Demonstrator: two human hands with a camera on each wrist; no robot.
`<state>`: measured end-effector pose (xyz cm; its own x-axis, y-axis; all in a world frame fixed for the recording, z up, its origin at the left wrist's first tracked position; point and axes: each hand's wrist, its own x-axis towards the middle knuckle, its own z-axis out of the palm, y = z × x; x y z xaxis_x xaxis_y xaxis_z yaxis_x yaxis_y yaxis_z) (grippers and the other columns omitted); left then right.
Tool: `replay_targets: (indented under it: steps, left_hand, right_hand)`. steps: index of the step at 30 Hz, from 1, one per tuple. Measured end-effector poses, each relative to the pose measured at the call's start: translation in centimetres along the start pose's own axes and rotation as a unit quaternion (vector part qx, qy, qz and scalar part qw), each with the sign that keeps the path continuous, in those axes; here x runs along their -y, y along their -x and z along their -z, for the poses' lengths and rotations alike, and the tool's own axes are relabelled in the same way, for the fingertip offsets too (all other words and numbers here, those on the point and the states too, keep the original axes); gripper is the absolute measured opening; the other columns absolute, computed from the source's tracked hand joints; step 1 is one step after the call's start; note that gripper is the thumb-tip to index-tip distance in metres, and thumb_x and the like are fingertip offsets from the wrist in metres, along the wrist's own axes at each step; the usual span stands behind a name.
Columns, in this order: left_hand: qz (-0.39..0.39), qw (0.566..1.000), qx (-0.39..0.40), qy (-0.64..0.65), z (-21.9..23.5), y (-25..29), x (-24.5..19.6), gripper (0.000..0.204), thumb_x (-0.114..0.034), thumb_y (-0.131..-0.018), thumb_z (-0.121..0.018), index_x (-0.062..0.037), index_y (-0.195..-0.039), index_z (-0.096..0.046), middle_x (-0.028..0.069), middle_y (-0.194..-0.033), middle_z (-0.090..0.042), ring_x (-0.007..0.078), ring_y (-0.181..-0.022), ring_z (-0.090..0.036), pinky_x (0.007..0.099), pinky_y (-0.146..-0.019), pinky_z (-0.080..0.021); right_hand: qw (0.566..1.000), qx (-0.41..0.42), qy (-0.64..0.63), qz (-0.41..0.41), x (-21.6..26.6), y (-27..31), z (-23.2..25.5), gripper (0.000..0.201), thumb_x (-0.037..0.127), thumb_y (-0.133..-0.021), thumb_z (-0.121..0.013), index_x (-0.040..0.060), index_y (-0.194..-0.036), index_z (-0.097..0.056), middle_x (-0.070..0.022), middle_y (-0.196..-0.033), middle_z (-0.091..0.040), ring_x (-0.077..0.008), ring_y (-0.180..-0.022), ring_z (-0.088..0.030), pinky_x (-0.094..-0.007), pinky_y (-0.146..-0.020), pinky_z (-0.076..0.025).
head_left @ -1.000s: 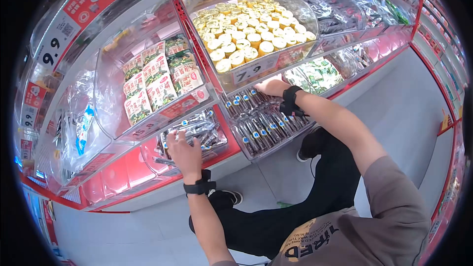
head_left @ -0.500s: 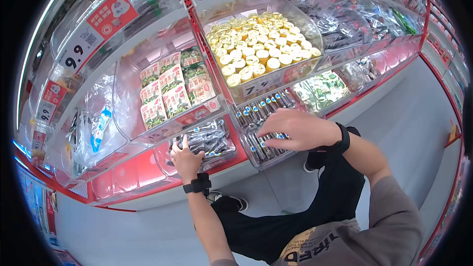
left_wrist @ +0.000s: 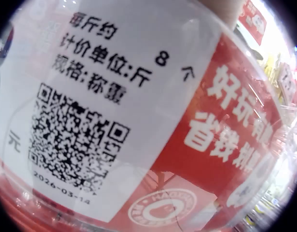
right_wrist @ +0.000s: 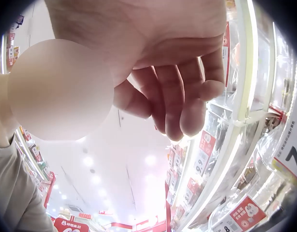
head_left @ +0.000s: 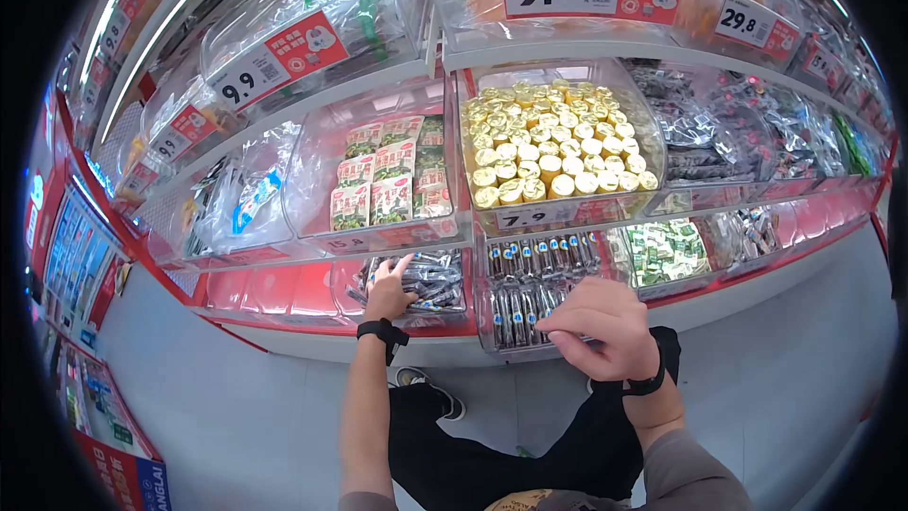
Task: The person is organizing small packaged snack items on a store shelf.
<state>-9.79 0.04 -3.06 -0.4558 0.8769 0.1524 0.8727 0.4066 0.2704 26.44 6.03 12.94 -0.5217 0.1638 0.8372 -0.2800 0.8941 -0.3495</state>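
In the head view my left hand (head_left: 386, 293) rests with its fingers spread on dark, shiny packets (head_left: 433, 274) in a clear low bin. My right hand (head_left: 605, 329) hangs above the front edge of the neighbouring bin, where dark packets with blue marks (head_left: 515, 308) lie in rows. Its fingers curl loosely around nothing, as the right wrist view also shows (right_wrist: 172, 92). A price label (left_wrist: 153, 121) fills most of the left wrist view; only a blurred patch of skin shows at its top.
Above are bins of gold-topped rolls (head_left: 558, 156) and red-and-white packets (head_left: 392, 175), with transparent fronts. Green-and-white packets (head_left: 667, 251) lie to the right of the rows. A red shelf edge (head_left: 274, 289) runs along the low bins. Pale floor (head_left: 284, 416) lies below.
My right hand has drawn back from the rear of the bin toward me and hangs in front of it. My left hand stays at the packets. The head view has turned.
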Motion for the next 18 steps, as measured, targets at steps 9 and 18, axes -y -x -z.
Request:
replay_targets:
  steps: [9, 18]
  left_hand:
    - [-0.054, 0.995, -0.023, -0.082, -0.4, -0.7, -1.4, 0.060, -0.012, -0.056, -0.074, -0.0119, -0.111, -0.050, 0.0116, -0.109, -0.049, 0.0312, -0.108, -0.045, 0.0451, -0.088, -0.038]
    - [-0.115, 0.990, -0.029, -0.073, -0.5, -1.4, -1.8, 0.045, -0.014, -0.058, -0.074, -0.0074, -0.099, -0.057, 0.0111, -0.101, -0.060, 0.0283, -0.103, -0.052, 0.0429, -0.090, -0.035]
  right_hand:
    - [0.996, -0.082, -0.009, -0.023, -1.0, 0.0, 2.3, 0.010, -0.001, -0.067, -0.065, 0.0026, -0.077, -0.065, -0.0065, -0.061, -0.057, -0.0210, -0.052, -0.053, -0.0297, -0.049, -0.040]
    - [0.992, -0.123, 0.008, -0.036, -1.5, 0.5, 3.3, 0.009, -0.001, -0.068, -0.066, 0.0030, -0.076, -0.064, -0.0061, -0.061, -0.057, -0.0212, -0.052, -0.053, -0.0309, -0.048, -0.039]
